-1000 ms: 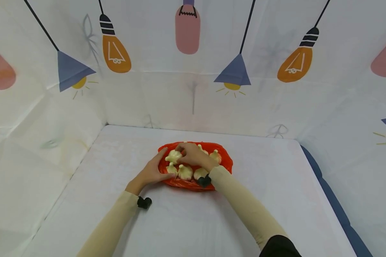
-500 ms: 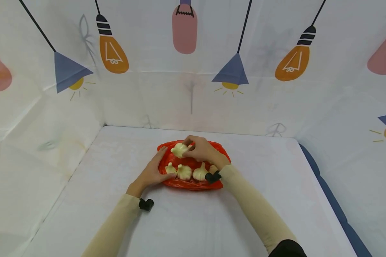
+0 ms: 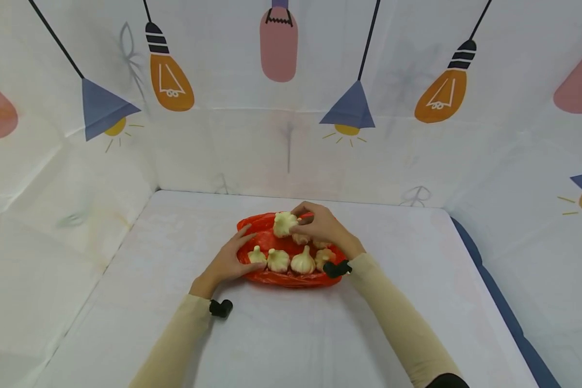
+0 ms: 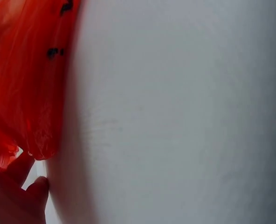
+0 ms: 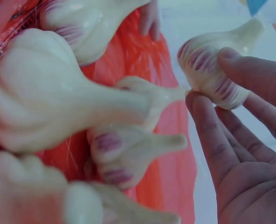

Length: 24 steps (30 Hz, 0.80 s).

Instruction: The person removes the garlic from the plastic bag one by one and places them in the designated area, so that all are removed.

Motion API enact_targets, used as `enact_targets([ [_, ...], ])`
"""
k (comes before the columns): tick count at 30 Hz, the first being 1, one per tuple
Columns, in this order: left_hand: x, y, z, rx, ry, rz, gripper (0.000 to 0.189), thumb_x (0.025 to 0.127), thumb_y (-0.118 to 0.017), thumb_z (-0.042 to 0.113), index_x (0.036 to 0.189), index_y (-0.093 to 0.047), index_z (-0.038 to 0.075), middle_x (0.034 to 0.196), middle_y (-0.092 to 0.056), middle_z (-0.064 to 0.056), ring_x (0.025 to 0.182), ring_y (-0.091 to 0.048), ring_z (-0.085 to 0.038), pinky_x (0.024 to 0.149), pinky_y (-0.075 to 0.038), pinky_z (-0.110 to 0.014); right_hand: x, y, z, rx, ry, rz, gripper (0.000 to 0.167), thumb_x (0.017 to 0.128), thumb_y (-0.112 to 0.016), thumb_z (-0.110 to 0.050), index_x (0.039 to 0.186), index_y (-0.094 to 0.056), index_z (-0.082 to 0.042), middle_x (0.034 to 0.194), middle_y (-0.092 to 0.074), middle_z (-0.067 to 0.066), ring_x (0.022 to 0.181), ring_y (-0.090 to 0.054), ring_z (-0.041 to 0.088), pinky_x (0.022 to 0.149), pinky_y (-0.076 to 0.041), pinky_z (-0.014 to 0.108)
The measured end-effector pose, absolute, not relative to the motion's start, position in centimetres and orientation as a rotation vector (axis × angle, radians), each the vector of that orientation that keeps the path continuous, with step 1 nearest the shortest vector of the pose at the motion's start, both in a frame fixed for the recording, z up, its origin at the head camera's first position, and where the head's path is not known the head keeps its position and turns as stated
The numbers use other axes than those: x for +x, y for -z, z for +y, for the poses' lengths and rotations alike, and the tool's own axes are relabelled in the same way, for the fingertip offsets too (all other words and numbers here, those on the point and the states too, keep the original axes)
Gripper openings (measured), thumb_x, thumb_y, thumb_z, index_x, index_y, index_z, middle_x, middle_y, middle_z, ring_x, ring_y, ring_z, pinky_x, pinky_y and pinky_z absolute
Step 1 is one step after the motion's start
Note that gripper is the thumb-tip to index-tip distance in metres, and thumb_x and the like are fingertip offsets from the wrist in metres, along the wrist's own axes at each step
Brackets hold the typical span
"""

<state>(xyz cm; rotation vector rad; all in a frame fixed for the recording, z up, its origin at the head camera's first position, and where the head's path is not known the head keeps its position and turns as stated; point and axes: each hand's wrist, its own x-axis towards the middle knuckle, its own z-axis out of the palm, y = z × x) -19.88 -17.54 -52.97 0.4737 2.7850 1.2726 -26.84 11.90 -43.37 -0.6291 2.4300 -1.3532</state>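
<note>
My right hand [image 3: 324,225] pinches a garlic bulb [image 3: 284,224] above the back part of the red plastic bag [image 3: 274,277], which lies spread out on the table. In the right wrist view, thumb and fingertips hold this purple-streaked bulb [image 5: 208,70] by its sides, apart from the other bulbs. Several pale garlic bulbs [image 3: 303,262] sit in a row along the bag's front, and others are partly hidden behind my right hand. My left hand [image 3: 224,262] rests at the bag's left end with its fingers spread, touching the edge; the left wrist view shows its fingertips against the red plastic [image 4: 31,93].
A white table [image 3: 281,334] lies under the bag. Behind and beside it hangs a white cloth [image 3: 242,151] printed with lamps and bulbs. Dark blue fabric [image 3: 494,296] runs along the right table edge.
My right hand has moved right and slightly back, carrying the garlic bulb from the bag's left part toward its back middle. My left hand has stayed at the left end.
</note>
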Motion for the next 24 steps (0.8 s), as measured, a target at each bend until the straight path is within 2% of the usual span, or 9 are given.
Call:
enact_targets([
  [10, -19.6, 53.6, -17.5, 0.399, -1.447, 2.752, 0.091, 0.078, -0.088, 0.046, 0.154, -0.049, 0.015, 0.170, -0.028, -0.001, 0.157, -0.023, -0.037, 0.122, -0.026, -0.065, -26.6, 43.8, 15.8, -0.568, 1.523, 2.392, 0.042, 0.091, -0.081, -0.024, 0.129, -0.066, -0.013, 0.133, -0.063, 0.011, 0.115, -0.070, 0.029, 0.091, -0.062, 0.039],
  [24, -19.4, 53.8, -17.0, 0.312, -1.474, 2.694, 0.092, 0.077, -0.089, 0.048, 0.155, -0.048, 0.020, 0.172, -0.022, 0.004, 0.158, -0.020, -0.037, 0.122, -0.025, -0.066, -26.4, 43.8, 20.1, -0.426, 1.675, 2.415, 0.044, 0.090, -0.081, -0.018, 0.130, -0.064, -0.008, 0.133, -0.062, 0.016, 0.111, -0.072, 0.032, 0.093, -0.061, 0.038],
])
